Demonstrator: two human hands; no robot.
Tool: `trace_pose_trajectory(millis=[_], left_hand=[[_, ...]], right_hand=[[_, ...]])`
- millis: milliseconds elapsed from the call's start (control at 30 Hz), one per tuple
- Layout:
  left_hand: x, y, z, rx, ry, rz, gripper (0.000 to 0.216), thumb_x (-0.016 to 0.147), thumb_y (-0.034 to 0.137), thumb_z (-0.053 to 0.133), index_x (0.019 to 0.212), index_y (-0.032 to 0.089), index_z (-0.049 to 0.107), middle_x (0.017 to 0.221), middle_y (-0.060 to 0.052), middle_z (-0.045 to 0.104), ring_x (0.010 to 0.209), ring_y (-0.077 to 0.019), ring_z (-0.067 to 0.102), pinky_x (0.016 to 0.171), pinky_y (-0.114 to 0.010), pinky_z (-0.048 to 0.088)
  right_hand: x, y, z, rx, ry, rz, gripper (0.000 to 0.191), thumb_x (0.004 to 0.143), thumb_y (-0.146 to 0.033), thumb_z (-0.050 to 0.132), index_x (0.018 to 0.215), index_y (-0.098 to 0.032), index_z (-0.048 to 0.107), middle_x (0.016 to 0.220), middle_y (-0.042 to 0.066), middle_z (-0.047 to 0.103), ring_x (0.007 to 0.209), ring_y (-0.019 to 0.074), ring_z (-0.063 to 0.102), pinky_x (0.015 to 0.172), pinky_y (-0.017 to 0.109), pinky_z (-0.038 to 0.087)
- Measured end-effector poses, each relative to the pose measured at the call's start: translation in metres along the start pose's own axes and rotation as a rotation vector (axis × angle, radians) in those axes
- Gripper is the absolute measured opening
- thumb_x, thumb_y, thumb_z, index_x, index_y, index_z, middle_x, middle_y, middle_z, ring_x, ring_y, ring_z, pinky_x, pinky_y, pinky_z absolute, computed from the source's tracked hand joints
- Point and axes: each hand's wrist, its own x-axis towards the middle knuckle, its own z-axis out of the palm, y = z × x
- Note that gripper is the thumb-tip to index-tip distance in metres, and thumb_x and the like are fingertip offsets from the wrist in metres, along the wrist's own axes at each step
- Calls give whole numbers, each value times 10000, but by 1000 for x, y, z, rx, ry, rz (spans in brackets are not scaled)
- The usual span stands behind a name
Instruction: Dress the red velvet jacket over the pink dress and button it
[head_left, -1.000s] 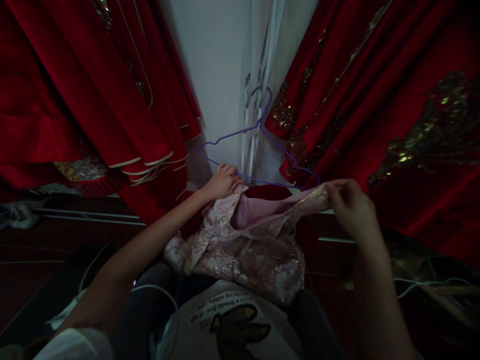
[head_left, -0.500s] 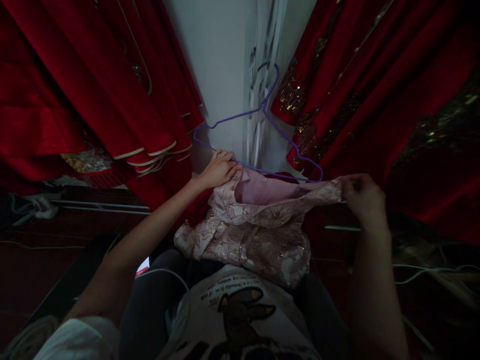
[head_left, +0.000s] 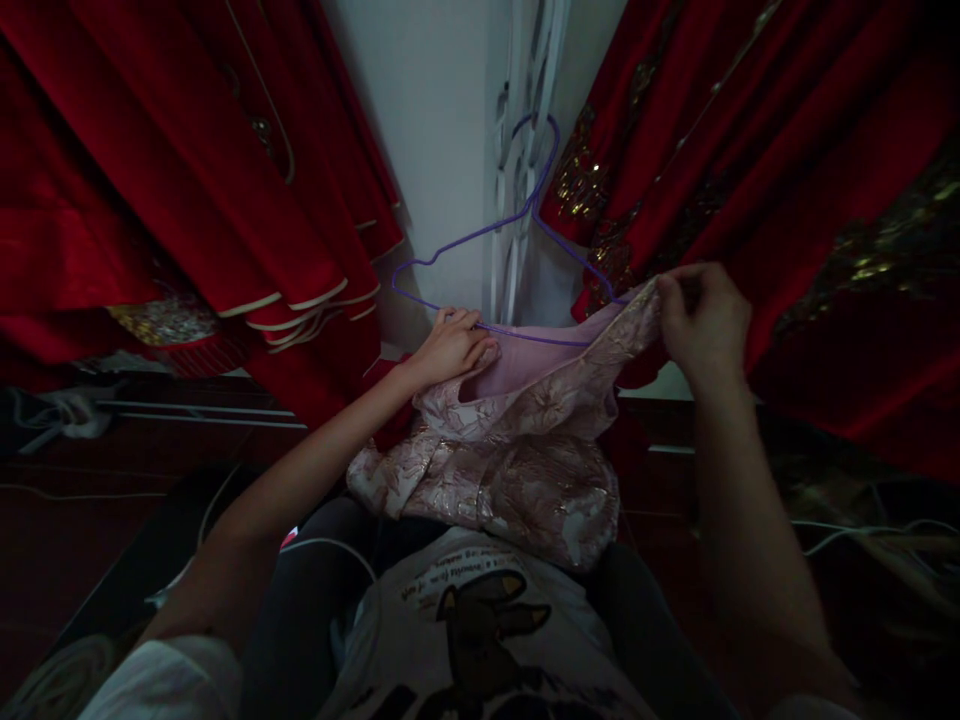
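A pink and gold brocade dress [head_left: 525, 470] lies over my lap, its neckline spread so the plain pink lining shows. The purple hanger [head_left: 480, 237] hangs by its hook from a white metal frame, and its right end now sits inside the garment's right shoulder. My left hand [head_left: 454, 350] is closed on the hanger's bottom bar and the dress's left shoulder edge together. At the other side, my right hand [head_left: 705, 320] pinches the tip of the right shoulder and holds it raised over the hanger's arm.
Red curtain-like cloth with pale piping [head_left: 285, 200] hangs at the left. More red cloth with gold sequins [head_left: 750, 200] hangs at the right. A white panel stands between them. White cables [head_left: 847, 530] run low at the right.
My right hand has moved up and inward, drawing the right shoulder of the dress over the hanger's right end. The left hand has shifted slightly to the right.
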Motion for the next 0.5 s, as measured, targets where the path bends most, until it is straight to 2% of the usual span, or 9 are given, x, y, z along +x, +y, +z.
trace_pose_trajectory(millis=[100,200,300,367,433,500], left_hand=[[8,12,8,-49,2,-1,436,1008,404,360,914,167,714,960,-102,609,960,-243,526,897,-437,327],[14,30,20,-96,72,-67,432,1008,404,365,892,176,713,960,-98,618,967,-241,535,911,-449,335],[15,47,33,-120,195,-176,409,1004,394,388,860,180,705,974,-92,630,990,-234,540,983,-463,328],[12,53,35,-165,272,-193,363,1000,374,407,876,191,695,1036,-80,640,1039,-222,542,1063,-464,294],[5,51,31,-239,381,-212,349,1006,351,388,877,203,677,1123,-70,634,1104,-211,538,1131,-465,237],[-6,39,23,-298,588,-344,375,1015,360,344,869,203,652,1164,-80,617,1135,-217,531,1133,-465,249]], right_hand=[[19,-21,14,77,-41,-57,213,944,-314,467,1041,-186,606,1045,106,693,953,195,635,887,298,461],[17,-34,23,108,-97,-71,259,969,-325,411,1149,-201,550,1102,99,679,1003,228,638,912,367,464],[5,-32,27,64,-98,-50,288,977,-362,383,1199,-240,520,1166,100,660,1078,292,618,977,494,415],[0,-27,29,75,-62,-55,288,974,-400,393,1175,-251,535,1170,107,659,1104,326,604,1000,554,374],[0,-19,28,118,-42,-70,294,964,-443,417,1134,-247,555,1129,113,672,1079,336,613,984,561,380],[2,-12,27,157,-48,-77,306,955,-483,438,1097,-247,573,1074,111,688,1010,318,639,937,521,423]])
